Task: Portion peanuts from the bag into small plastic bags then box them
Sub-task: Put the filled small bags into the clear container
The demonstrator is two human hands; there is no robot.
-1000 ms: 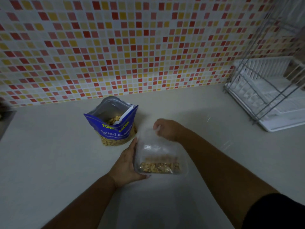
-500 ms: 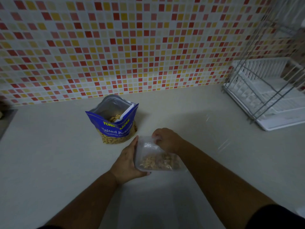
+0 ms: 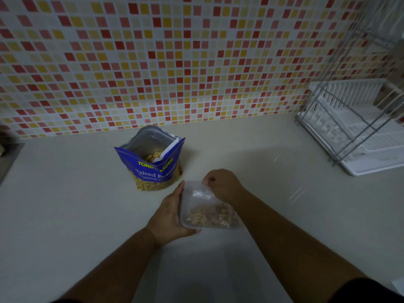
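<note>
Both bare forearms reach in from the near edge and meet mid-scene. The left hand [image 3: 171,212] lies back-up, fingers straight along the left side of the small plastic bag [image 3: 203,202], thumb hooked round its near corner. The right hand [image 3: 222,184] sits knuckles-up, fingers curled, pinching the bag's far top edge.

The left hand's [image 3: 168,215] fingers are lost behind the small plastic bag [image 3: 205,206]. The right hand [image 3: 220,184] pinches the bag's top with its fingertips curled out of sight. On the peanut bag [image 3: 153,171], a fold breaks the yellow brand word, and the line under "Salted Peanuts" is too small to read. The dish rack [image 3: 354,127] runs off the right edge. Both forearms are cut off at the bottom. A dark shape at the left edge is unclear.
</note>
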